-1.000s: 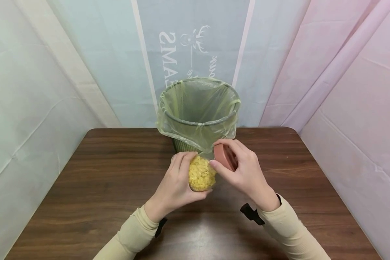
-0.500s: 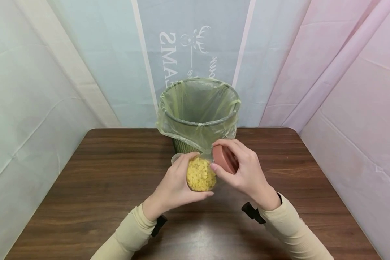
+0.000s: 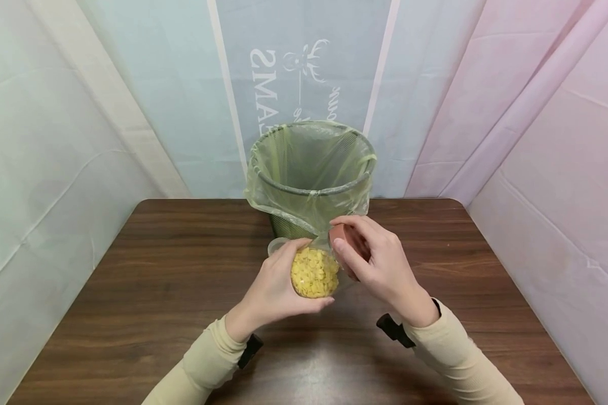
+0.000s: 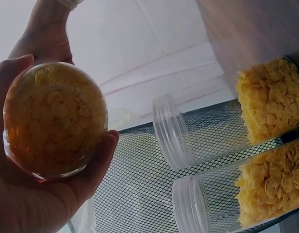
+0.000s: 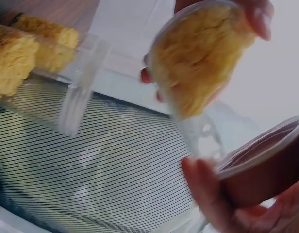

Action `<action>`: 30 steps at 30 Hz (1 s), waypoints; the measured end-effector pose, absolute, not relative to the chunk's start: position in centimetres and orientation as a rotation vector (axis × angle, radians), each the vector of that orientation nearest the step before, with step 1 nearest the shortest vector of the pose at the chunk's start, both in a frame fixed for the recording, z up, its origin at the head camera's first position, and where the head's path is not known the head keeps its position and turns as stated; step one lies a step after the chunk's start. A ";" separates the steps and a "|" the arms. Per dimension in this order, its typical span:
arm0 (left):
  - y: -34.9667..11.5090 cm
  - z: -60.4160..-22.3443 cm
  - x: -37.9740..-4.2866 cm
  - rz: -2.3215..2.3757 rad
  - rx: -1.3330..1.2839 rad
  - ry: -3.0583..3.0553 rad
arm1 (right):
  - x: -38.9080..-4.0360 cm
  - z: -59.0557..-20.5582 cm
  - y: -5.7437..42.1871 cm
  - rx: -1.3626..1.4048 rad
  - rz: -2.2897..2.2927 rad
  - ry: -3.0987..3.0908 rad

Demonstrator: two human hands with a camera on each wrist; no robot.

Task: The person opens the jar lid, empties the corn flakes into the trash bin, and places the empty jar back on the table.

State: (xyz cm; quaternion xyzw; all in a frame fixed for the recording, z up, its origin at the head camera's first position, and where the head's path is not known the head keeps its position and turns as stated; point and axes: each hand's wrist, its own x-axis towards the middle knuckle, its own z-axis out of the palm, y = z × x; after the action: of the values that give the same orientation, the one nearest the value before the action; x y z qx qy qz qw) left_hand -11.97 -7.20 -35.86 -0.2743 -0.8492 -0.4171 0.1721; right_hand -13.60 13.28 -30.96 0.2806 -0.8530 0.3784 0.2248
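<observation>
The left hand (image 4: 35,206) is wrapping round a clear jar (image 4: 55,121), one digit reaching its upper left edge and another pressing its lower right; the jar's round end is facing the camera, flakes showing through. Part of the right hand (image 4: 48,36) is showing just above it. Near the right edge, two other jars (image 4: 217,116) are appearing sideways, one beside the other, yellow flakes (image 4: 273,102) filling their right parts. Dark mesh (image 4: 135,174) is stretching behind them, and creased pale cloth (image 4: 130,34) is hanging beyond.
</observation>
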 end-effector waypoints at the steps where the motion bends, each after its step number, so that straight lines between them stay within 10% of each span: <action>1: -7.1 -35.9 -12.0 -1.169 -0.778 -2.395 | -13.4 -30.8 13.2 0.724 1.045 -2.387; 30: -6.7 -36.0 -12.3 -0.967 -0.825 -2.271 | -13.2 -31.5 12.2 0.643 0.832 -2.161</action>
State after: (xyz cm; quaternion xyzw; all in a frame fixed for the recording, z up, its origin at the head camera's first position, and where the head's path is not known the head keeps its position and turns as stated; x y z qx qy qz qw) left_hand -12.31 -6.74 -36.04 -0.3055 -0.8410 -0.3583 0.2665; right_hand -13.20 12.18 -31.48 0.2494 -0.8387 0.3229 0.3607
